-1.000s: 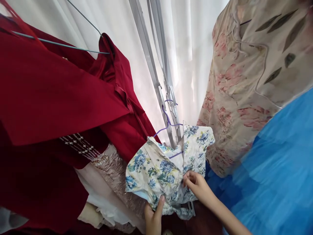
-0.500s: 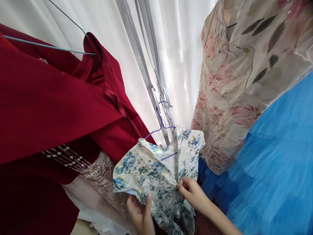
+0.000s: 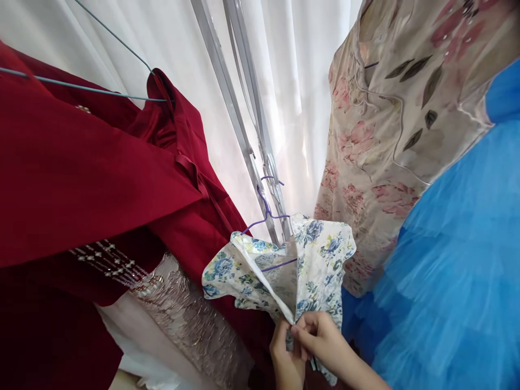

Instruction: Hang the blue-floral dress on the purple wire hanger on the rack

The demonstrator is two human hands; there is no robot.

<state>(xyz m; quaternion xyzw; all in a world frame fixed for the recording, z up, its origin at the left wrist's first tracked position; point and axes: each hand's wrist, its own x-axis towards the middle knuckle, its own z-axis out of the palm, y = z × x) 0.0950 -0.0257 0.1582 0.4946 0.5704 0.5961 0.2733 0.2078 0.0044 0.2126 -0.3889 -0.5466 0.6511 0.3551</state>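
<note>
Right now both hands meet at the front of a little flowered dress (image 3: 320,260). It hangs on a purple hanger (image 3: 266,214) from the grey metal rack (image 3: 244,141), low down in the middle, between the other clothes. The left hand (image 3: 285,357) pinches the left edge of the dress's open front. The right hand (image 3: 320,338) pinches the right edge, and the fingers of both hands touch each other. Both hands are closed on the cloth, right where the two edges come together in a point. Above that point the front is open wide, and you can see the plain inside of the dress.

I think the hands are fixing a small fastener there, but it is hidden under the fingers. To do this well, I would hold both edges flat and even, so the flowers line up. I would pull softly, because the hanger is thin and the dress could slip off. Little finger moves should work better than big tugs.

A big red dress (image 3: 93,168) hangs on the left on a thin blue hanger (image 3: 101,89). A shiny beaded cloth (image 3: 182,314) lies under it. On the right hang a tan dress with pink flowers (image 3: 385,135) and a puffy blue skirt (image 3: 455,260). A white curtain (image 3: 300,81) is behind it all.

I cannot see any words, tags or labels to read
</note>
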